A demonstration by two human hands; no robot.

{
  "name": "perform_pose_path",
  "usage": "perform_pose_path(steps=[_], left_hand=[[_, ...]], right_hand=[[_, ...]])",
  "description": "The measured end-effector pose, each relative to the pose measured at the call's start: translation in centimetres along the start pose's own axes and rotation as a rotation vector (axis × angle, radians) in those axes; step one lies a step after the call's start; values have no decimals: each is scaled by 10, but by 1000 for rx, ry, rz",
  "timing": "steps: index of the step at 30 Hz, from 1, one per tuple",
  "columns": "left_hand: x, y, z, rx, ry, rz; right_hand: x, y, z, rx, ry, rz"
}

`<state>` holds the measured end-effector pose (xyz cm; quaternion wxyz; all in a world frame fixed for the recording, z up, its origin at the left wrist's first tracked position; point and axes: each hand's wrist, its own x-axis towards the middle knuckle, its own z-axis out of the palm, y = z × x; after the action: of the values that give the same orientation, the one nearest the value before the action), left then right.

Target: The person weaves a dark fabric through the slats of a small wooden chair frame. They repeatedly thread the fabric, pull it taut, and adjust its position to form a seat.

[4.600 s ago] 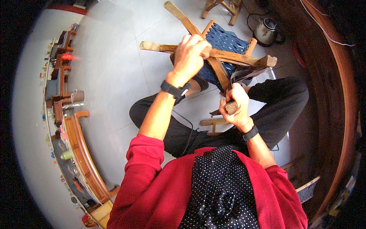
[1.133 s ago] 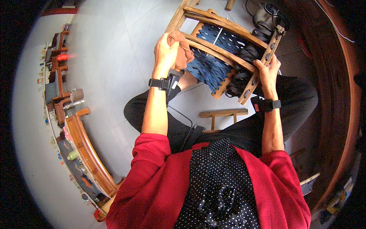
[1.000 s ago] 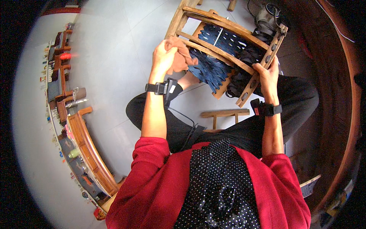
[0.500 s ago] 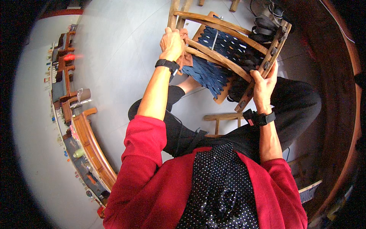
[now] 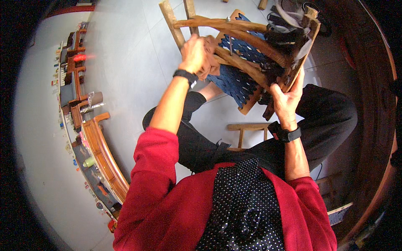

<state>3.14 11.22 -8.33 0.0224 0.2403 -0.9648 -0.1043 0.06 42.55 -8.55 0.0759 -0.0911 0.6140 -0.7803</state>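
Observation:
A wooden folding stool (image 5: 245,67), tilted on its side, is held above my knees; a metal rod crosses between its bars. Its woven dark-blue seat (image 5: 234,83) hangs below and behind the bars. My left hand (image 5: 197,54), slightly blurred, is closed around a crumpled orange-brown cloth (image 5: 210,62), pressed by the stool's left-hand bars. My right hand (image 5: 287,100) grips the lower end of the right-hand rail, thumb on the near side, the other fingers mostly hidden behind. Dark and grey strips are attached along that rail.
Below the stool, between my legs, stands a small wooden stool frame (image 5: 247,126). Dark and grey items (image 5: 284,19) lie on the floor at the far right. Wooden furniture (image 5: 100,150) lines the left wall, and dark wood panelling (image 5: 372,125) rises on the right.
The stool has turned, its left-hand bars swinging further left. My left hand has shifted slightly right and down with the cloth; my right hand keeps its hold on the rail.

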Motion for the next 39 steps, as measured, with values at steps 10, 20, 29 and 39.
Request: perform_pose_path(steps=[10,20,29,39], left_hand=[[-52,36,-2,-300,63,175],[29,-41,-6,6,75,-38],[-34,39,-17,-234,-87,148],[35,-42,3,69,-112,-31]], right_hand=[[-2,10,10,-135,-19,-123],[0,9,15,-171,0,-139],[-2,15,11,-175,14,-114],[2,14,21,-184,4,-117]])
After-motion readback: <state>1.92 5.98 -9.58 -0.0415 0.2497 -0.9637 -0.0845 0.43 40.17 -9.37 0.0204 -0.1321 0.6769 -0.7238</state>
